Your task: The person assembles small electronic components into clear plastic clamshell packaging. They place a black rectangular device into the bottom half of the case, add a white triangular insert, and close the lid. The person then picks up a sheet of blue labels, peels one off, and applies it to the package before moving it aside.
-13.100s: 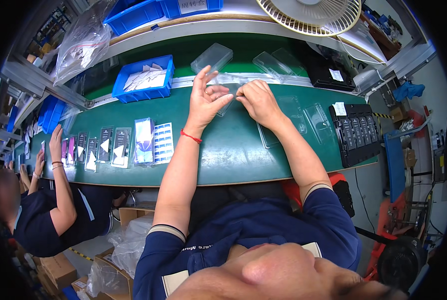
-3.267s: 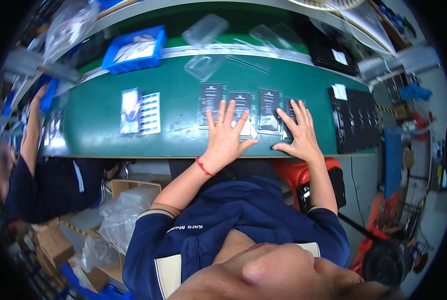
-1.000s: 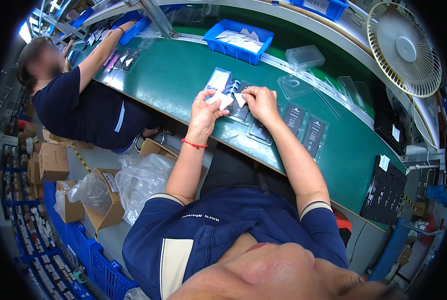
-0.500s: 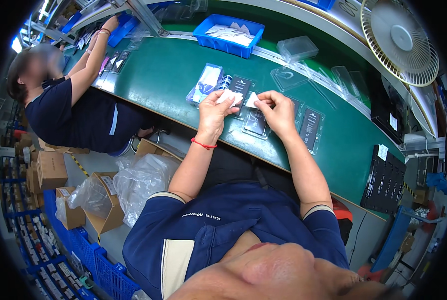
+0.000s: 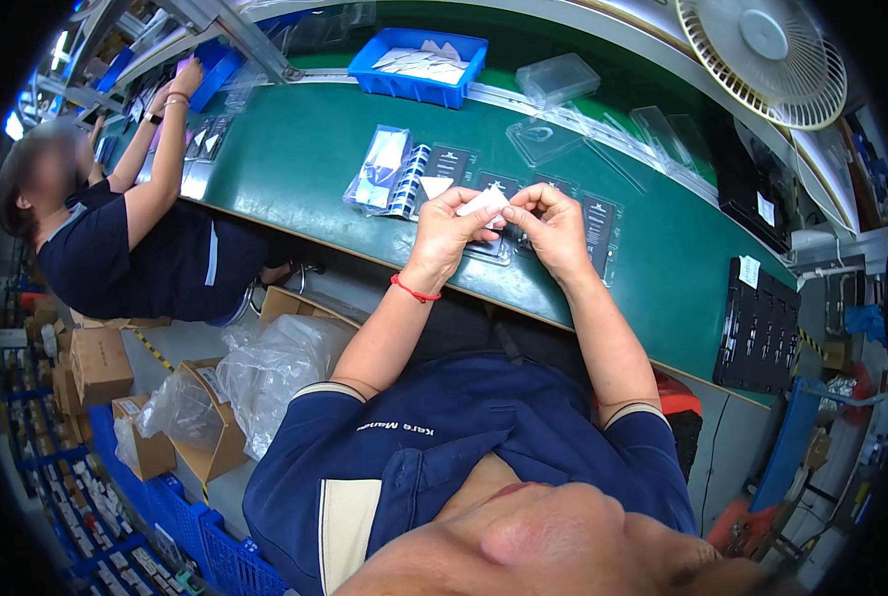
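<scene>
My left hand (image 5: 447, 236) is closed on a small bunch of folded white paper slips (image 5: 482, 206), thumb on top. Against their right edge, my right hand (image 5: 555, 230) pinches a slip between thumb and fingertips. Both hands hover over a row of flat black battery-like packs (image 5: 599, 223) in clear plastic trays, partly hiding the middle ones. One white slip (image 5: 434, 186) lies on the leftmost pack (image 5: 451, 164). Just left of it are a roll with blue and white bands (image 5: 410, 181) and a clear bag with white and blue contents (image 5: 379, 164).
A blue bin (image 5: 419, 66) of white slips stands at the back. Clear plastic boxes (image 5: 557, 79) and lids lie right of it, below a fan (image 5: 765, 45). A black tray (image 5: 757, 328) sits at the right end. At left, a co-worker (image 5: 131, 219) reaches toward another blue bin.
My right hand has come in to the slips in my left hand; the separate slip it pinched is no longer apart. A slip now shows on the leftmost pack. The whole view has shifted slightly.
</scene>
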`<control>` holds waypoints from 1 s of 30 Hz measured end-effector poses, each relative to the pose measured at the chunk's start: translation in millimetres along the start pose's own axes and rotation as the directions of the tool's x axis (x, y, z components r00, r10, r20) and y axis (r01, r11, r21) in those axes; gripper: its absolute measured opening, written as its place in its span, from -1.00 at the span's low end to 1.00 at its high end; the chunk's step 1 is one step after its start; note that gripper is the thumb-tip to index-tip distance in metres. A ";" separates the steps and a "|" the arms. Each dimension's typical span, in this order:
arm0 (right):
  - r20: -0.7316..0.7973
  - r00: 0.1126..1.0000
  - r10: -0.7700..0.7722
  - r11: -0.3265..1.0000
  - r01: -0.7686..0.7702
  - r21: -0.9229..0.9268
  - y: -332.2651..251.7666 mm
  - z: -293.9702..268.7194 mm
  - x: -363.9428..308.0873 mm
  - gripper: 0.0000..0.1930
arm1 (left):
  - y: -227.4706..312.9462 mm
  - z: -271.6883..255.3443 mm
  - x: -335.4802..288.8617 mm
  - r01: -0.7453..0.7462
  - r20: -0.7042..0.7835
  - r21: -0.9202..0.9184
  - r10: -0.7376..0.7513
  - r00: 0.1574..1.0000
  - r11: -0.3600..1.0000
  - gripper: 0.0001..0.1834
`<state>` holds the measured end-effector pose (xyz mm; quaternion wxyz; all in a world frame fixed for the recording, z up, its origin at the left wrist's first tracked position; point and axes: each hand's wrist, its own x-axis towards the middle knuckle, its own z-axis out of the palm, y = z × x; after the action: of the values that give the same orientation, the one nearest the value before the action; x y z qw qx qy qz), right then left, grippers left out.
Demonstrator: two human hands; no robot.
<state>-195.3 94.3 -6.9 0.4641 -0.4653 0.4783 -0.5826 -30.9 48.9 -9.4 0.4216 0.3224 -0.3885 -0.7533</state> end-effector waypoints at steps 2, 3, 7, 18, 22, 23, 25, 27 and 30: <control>-0.022 0.999 0.040 0.998 -0.039 0.043 1.6 -7.8 -4.1 -0.88 | -2.2 5.1 -0.3 0.011 0.008 0.008 -0.011 1.000 1.000 -0.79; -0.046 0.997 0.065 0.998 -0.064 0.020 -3.3 -9.6 -6.8 -0.85 | -4.1 5.2 -0.2 0.011 0.011 0.017 -0.012 1.000 1.000 -0.78; -0.148 0.988 0.043 0.995 -0.056 -0.081 -2.8 -24.8 -13.4 -0.82 | -8.5 5.0 0.3 0.013 -0.007 0.045 -0.012 1.000 0.999 -0.77; -0.100 0.961 -0.258 0.844 0.174 -0.506 -7.8 -24.0 -27.1 -0.83 | -15.2 22.3 -1.6 -0.003 0.184 0.249 -0.044 0.982 0.969 -0.83; -0.226 0.823 -0.522 0.719 0.281 -0.636 -19.3 -40.4 -36.9 -0.94 | -5.6 18.4 20.3 -0.217 0.180 0.396 0.156 0.971 0.892 -0.80; -0.093 0.759 -0.644 0.478 0.304 -0.824 -24.1 -54.1 -40.6 -0.90 | 5.4 8.5 36.3 -0.351 0.223 0.497 0.275 0.935 0.793 -0.80; 0.065 0.776 -0.627 0.222 0.259 -0.940 -20.9 -79.6 -50.8 -0.84 | 44.0 9.4 69.1 -0.549 0.279 0.763 0.591 0.756 0.341 -0.83; 0.132 0.825 -0.550 0.143 0.249 -0.958 -11.2 -91.8 -61.3 -0.77 | 73.5 -2.5 116.4 -0.550 0.411 0.834 0.725 0.553 -0.053 -0.82; 0.171 0.877 -0.449 0.126 0.252 -0.959 -9.7 -91.9 -71.7 -0.58 | 87.5 -40.1 172.0 -0.419 0.403 0.895 0.674 0.619 -0.152 -0.64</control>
<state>-277.1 177.6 -14.3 -0.1160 -0.6998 0.6445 -0.2854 -39.8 -146.0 18.7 0.4279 0.3841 -0.8176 -0.0284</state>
